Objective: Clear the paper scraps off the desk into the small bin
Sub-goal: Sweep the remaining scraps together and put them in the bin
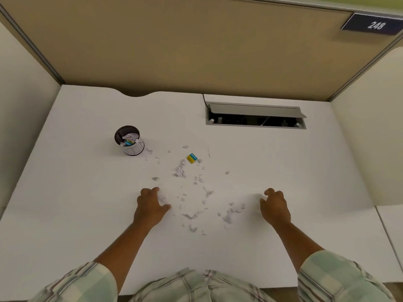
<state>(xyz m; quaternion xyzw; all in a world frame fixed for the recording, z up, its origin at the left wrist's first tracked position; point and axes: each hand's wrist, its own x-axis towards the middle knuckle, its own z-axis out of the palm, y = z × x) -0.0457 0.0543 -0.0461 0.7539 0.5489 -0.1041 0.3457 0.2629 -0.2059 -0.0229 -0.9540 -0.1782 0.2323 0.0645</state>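
Observation:
Several small white paper scraps lie scattered over the middle of the white desk. A small black mesh bin stands at the back left, holding crumpled paper and a coloured scrap. My left hand rests on the desk at the left edge of the scraps, fingers curled, with white scraps against its fingers. My right hand rests at the right of the scraps, fingers curled loosely, nothing in it. A yellow and blue scrap lies among the far scraps.
An open cable tray with wires is set into the desk at the back right. Beige partition walls close off the back and both sides. A panel marked 248 hangs at the top right.

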